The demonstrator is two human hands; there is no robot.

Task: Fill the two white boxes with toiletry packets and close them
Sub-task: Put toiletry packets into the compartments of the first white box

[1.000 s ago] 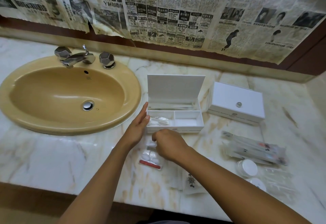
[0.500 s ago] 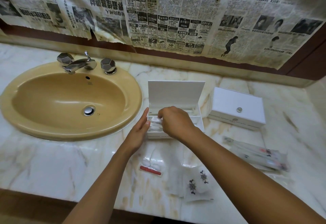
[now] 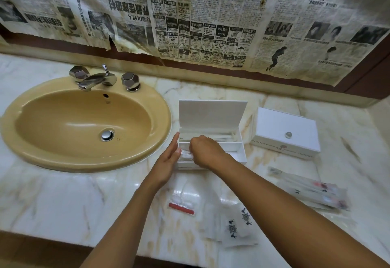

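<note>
An open white box (image 3: 236,151) stands on the marble counter with its lid up; long packets lie in its back compartment. My right hand (image 3: 205,151) is curled over the front left compartment and pinches a clear packet (image 3: 185,154) down into it. My left hand (image 3: 168,160) rests with straight fingers against the box's left side. A second white box (image 3: 285,132), closed, with a round knob on its lid, sits to the right. Loose packets lie near the front edge: one with a red strip (image 3: 182,205) and some with blue wheel prints (image 3: 238,225).
A tan oval sink (image 3: 84,124) with a chrome tap (image 3: 97,78) fills the counter's left half. Long toothbrush packets (image 3: 312,189) lie at the right. Newspaper covers the wall behind. The counter's front edge (image 3: 63,238) runs along the bottom.
My right hand lifted a clear packet from the counter in front of the box and brought it into the front left compartment. My left hand stayed against the box's side.
</note>
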